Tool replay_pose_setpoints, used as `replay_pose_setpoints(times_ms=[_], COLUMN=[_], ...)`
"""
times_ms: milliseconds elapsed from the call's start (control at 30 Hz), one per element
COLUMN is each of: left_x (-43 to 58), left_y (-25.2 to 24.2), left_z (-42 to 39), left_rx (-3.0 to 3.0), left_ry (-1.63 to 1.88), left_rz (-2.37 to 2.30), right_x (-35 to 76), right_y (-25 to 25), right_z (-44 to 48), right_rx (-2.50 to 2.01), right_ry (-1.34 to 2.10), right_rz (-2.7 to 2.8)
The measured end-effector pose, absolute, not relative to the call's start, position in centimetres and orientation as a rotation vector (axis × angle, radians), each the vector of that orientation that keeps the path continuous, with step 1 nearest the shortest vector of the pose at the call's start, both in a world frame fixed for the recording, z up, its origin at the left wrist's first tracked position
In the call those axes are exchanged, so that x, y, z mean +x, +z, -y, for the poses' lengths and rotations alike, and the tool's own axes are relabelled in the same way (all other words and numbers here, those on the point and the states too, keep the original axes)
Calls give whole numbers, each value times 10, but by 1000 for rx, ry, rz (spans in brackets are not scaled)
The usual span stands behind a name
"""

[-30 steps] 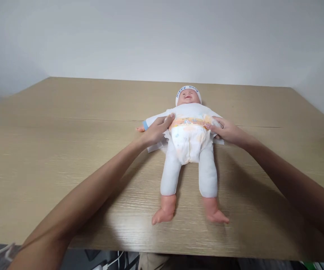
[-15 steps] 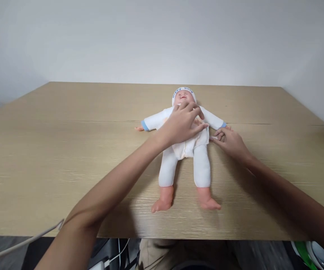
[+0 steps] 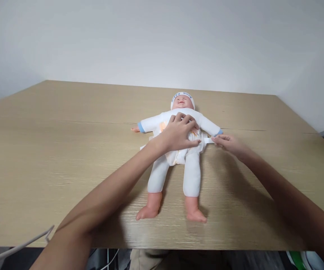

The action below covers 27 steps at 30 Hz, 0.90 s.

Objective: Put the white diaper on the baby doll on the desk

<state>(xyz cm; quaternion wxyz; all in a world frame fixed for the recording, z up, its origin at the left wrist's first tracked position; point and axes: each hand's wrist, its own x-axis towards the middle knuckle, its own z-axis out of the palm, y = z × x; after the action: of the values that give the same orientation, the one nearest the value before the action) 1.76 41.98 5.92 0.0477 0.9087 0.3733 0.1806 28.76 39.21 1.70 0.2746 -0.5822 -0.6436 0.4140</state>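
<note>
A baby doll [image 3: 191, 188] in a white suit with blue cuffs and a printed cap lies on its back, feet toward me. Around its middle is a white diaper [image 3: 175, 158] with orange print. My left hand [image 3: 181, 134] lies spread over the front of the diaper, fingers apart, covering much of the doll's belly. At the doll's hip on the right side, my right hand [image 3: 226, 143] pinches the end of a white diaper tab [image 3: 208, 140], which stretches out sideways from the diaper.
The doll lies on a wide wooden table [image 3: 66, 165] that reaches back to a pale wall [image 3: 162, 41]. A white cable [image 3: 23, 245] hangs by the near left edge. Below the near right edge is a green and white object [image 3: 297, 260].
My right hand has drawn the diaper tab outward to the right, so its white strip now shows. The doll's legs have shifted slightly left and nearer in view. My left hand stays on the diaper.
</note>
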Motion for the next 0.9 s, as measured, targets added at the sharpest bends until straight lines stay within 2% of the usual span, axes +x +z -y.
replay_pose_setpoints(times_ms=[233,500,733,900], left_x=[20,15,16,15], left_y=[57,57,57,55], left_z=[-421,-424,-422,-420], left_rx=[2730,2585,2523,2484], left_ry=[579,601,621,671], left_rz=[-1146,-1146,-1170,-1192], right_x=[249,222,226,230], right_y=[44,33,11,-11], right_z=[-418,-428,-375,-370], right_rx=[-1437,-1347,-1093,-907], right_ry=[1078,1073,302,303], right_rz=[1799,1797,1955,2139])
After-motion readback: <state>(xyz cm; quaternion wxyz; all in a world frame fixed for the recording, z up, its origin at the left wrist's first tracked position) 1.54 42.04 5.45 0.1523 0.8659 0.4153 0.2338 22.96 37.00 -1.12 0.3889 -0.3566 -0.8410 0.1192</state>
